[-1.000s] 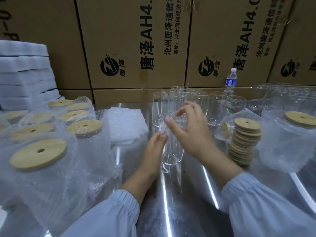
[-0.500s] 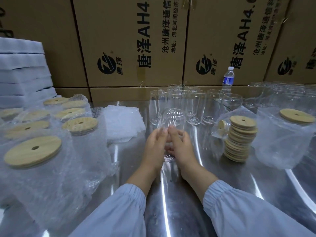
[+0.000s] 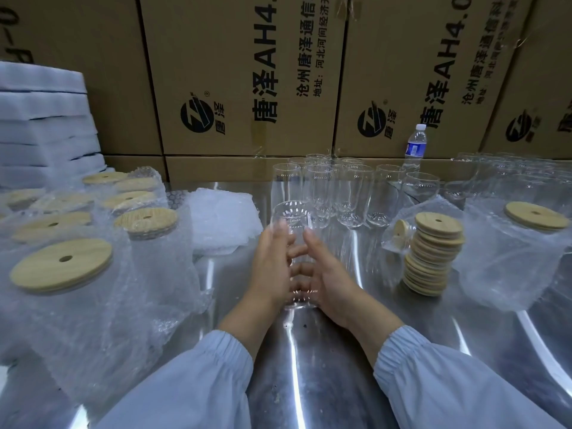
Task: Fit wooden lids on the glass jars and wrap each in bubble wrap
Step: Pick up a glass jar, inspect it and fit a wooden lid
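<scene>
A clear glass jar [image 3: 291, 213] without a lid stands upright on the shiny metal table [image 3: 309, 360], in the middle. My left hand [image 3: 272, 264] and my right hand [image 3: 328, 274] cup its lower half from either side, fingers showing through the glass. A stack of round wooden lids [image 3: 430, 258] stands to the right of my right hand. More bare glass jars [image 3: 334, 190] cluster just behind. A pile of bubble wrap sheets [image 3: 219, 221] lies left of the jar.
Several wrapped, lidded jars [image 3: 62, 267] crowd the left side. Another wrapped jar [image 3: 520, 252] stands at the right, with more bare glasses [image 3: 510, 171] behind it. White foam sheets [image 3: 40, 125] stack at far left. Cardboard boxes [image 3: 247, 72] wall the back; a water bottle [image 3: 414, 147] stands there.
My right hand came down from the jar's rim to its lower side. Both hands now hold the jar, which sits a little nearer to me.
</scene>
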